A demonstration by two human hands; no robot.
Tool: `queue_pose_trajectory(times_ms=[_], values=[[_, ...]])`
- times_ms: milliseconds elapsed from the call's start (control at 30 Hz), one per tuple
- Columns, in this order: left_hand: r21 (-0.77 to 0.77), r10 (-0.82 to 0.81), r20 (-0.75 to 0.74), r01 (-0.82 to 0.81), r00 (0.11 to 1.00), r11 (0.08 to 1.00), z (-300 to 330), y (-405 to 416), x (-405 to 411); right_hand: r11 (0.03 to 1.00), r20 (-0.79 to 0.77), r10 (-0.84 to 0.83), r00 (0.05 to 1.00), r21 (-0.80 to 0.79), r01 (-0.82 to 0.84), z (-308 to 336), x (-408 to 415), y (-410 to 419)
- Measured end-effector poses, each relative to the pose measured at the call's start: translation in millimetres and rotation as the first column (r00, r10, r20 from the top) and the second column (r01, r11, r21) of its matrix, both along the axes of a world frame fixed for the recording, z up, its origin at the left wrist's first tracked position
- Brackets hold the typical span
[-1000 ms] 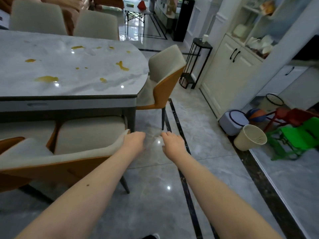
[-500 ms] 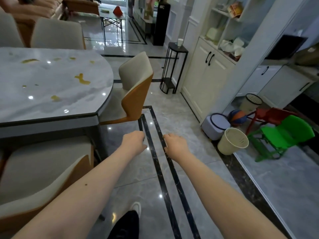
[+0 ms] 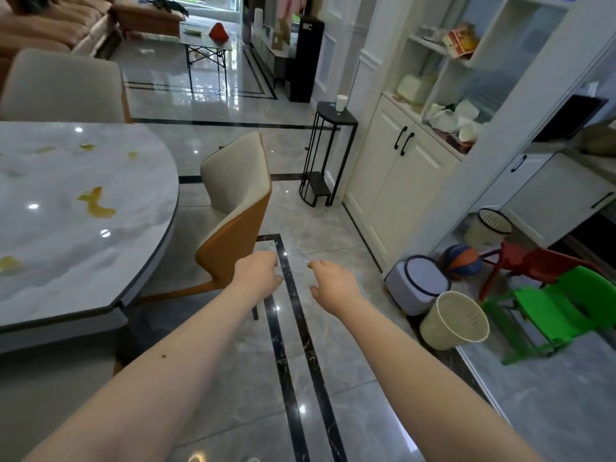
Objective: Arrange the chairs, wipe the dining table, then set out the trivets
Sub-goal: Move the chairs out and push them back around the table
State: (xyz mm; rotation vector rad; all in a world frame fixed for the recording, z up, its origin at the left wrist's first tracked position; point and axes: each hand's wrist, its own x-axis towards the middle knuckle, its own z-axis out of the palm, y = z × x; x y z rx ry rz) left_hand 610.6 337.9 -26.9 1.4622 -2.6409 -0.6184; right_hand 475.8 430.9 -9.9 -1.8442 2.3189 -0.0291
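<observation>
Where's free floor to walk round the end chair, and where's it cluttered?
Free: the grey floor between the orange-backed chair and the white cabinet, running back past the black stand. Both hands hang empty over it. Crowded: beside the cabinet, a cream bin, lidded pail, ball and green chair.

Marble dining table (image 3: 50, 261) and glossy floor (image 3: 233, 378)

Yellow spills (image 3: 95, 203) dot the table top. On the floor beside the table's rounded end stands an orange-backed chair (image 3: 233, 208); farther from the table lies a tipped cream bin (image 3: 453, 321).
</observation>
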Motion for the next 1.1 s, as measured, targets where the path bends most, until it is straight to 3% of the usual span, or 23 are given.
queue_pose_trajectory(times_ms=[300, 433, 567, 800, 967, 1100], values=[[-0.09, 0.123, -0.14, -0.137, 0.982, 0.986, -7, -96, -103, 0.996, 0.019, 0.085, 0.996, 0.008, -0.085, -18, -106, -105], [-0.141, 0.233, -0.256, -0.275, 0.938, 0.951, -6, -143, -157, 0.983, -0.011, 0.184, 0.983, -0.011, -0.184, -16, -162, -167], [-0.185, 0.381, -0.277, -0.438, 0.882, 0.88, -1, -176, -197, 0.956, -0.002, 0.291, 0.957, 0.046, -0.291, -10, -215, -226], [-0.246, 0.599, -0.099, -0.603, 0.794, 0.759, 3, -233, -192, 0.854, 0.005, 0.52, 0.854, 0.039, -0.519, -10, -230, -329], [-0.168, 0.691, -0.004, -0.682, 0.723, 0.712, -15, -280, -184, 0.748, 0.015, 0.663, 0.749, -0.07, -0.661, -17, -209, -397], [-0.02, 0.727, 0.052, -0.727, 0.685, 0.686, -32, -317, -181, 0.647, -0.031, 0.759, 0.651, -0.084, -0.758, -24, -192, -453]])
